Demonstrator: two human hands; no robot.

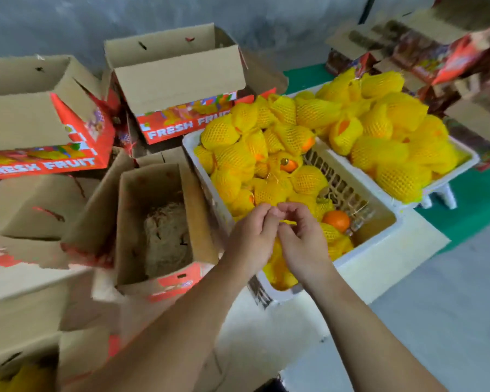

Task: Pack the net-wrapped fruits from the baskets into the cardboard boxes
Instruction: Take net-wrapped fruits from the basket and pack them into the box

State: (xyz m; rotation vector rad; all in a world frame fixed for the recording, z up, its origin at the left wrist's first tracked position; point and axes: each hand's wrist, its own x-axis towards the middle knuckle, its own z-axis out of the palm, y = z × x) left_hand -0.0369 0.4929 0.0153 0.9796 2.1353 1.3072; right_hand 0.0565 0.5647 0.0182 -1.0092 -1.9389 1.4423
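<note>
Both hands work together over the near corner of the near basket [379, 241]. The left hand [252, 236] and the right hand [303, 239] have curled fingers that meet at the tips and pinch a piece of yellow foam net [287, 222] between them. The net-wrapped fruit [280, 267] under the hands is mostly hidden by the wrists, so whether the net is being pulled over it or only straightened cannot be told

The near basket is tilted toward the person, probably so that fruit rolls within reach. It holds many wrapped fruits and one bare orange [336, 220] near its right wall. The far basket [464, 162] sits just behind it, heaped with wrapped fruit

The open box [153, 222] stands just left of the near basket, flaps up, with only paper padding inside; this placement keeps the transfer short. Other Fresh Fruit boxes [176, 80] wait open behind it. Packing of this box has not yet begun
</note>
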